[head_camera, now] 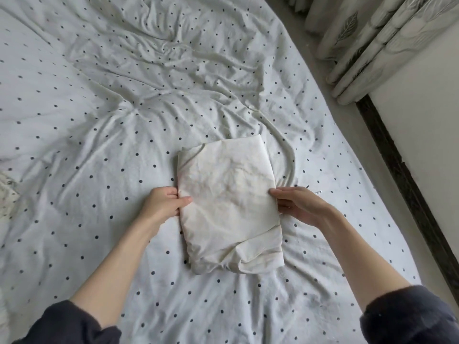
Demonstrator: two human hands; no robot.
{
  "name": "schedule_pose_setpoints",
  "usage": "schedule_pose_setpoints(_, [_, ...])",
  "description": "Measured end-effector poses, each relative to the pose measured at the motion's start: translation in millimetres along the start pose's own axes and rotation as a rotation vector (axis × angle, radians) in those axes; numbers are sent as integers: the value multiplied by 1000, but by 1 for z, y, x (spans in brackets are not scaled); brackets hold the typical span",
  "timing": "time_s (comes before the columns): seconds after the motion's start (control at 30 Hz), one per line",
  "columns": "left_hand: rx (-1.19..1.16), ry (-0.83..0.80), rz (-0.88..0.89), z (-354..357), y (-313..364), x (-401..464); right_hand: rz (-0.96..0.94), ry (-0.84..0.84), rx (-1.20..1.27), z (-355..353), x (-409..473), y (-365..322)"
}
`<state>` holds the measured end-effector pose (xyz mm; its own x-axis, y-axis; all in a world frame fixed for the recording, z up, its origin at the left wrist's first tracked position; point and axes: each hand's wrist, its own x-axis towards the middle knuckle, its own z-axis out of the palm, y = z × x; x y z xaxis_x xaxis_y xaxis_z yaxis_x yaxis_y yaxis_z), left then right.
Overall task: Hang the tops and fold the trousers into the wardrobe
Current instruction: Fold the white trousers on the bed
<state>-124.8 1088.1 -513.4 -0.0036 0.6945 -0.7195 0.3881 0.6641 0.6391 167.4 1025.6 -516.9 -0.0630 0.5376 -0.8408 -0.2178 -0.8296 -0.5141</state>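
A cream garment folded into a thick rectangle, the folded trousers (227, 202), lies on the white dotted bedsheet (99, 135) in the middle of the view. My left hand (162, 203) grips its left edge, thumb on top and fingers tucked under. My right hand (296, 203) holds the right edge the same way, fingers partly hidden beneath the fabric. Both forearms reach in from the bottom corners in dark sleeves.
The bed's right edge runs diagonally, with a strip of floor (347, 115) beside it. A patterned curtain (372, 43) hangs at the top right above a dark skirting board (407, 184). Another pale fabric (6, 194) shows at the left edge.
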Motion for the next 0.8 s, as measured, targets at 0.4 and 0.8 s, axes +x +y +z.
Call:
schedule_pose_setpoints(0.4, [-89,-37,-92,-43,6,-10,54,-171,-83,31,-1,11])
schedule_pose_setpoints(0.8, [-73,-108,-59,-47,2,-35,8,-123,29,34,-28,17])
